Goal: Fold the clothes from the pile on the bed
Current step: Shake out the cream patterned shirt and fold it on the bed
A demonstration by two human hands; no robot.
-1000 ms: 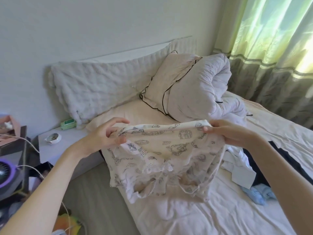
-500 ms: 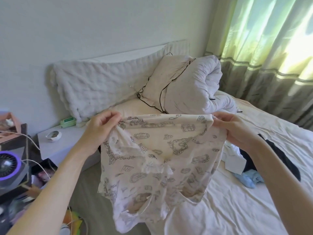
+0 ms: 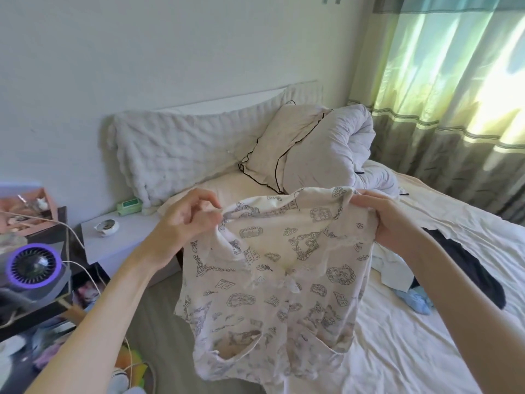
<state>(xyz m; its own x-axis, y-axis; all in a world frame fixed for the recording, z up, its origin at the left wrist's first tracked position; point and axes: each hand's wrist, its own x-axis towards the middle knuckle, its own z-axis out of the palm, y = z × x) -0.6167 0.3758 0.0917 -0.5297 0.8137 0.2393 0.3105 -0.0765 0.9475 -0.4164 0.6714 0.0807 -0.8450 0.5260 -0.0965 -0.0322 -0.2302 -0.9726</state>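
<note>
A cream printed shirt (image 3: 284, 274) with grey drawings hangs in the air over the bed's near left edge. My left hand (image 3: 187, 220) pinches its top left corner. My right hand (image 3: 380, 220) grips the top right corner. The shirt hangs full length, with two pockets showing near its hem. Behind my right arm, the pile of clothes (image 3: 454, 268) lies on the bed (image 3: 412, 351): a dark garment, a white piece and something light blue. My right forearm hides part of the pile.
A pillow (image 3: 284, 149) and a rolled duvet (image 3: 335, 149) sit at the bed's head. A white bedside cabinet (image 3: 119, 240) stands at the left, with a purple fan (image 3: 34, 265) and cables beside it. Curtains (image 3: 454, 95) hang at the right.
Both hands lifted the shirt from a bunched hold, so it now hangs unfurled and longer. My view has tilted up slightly.
</note>
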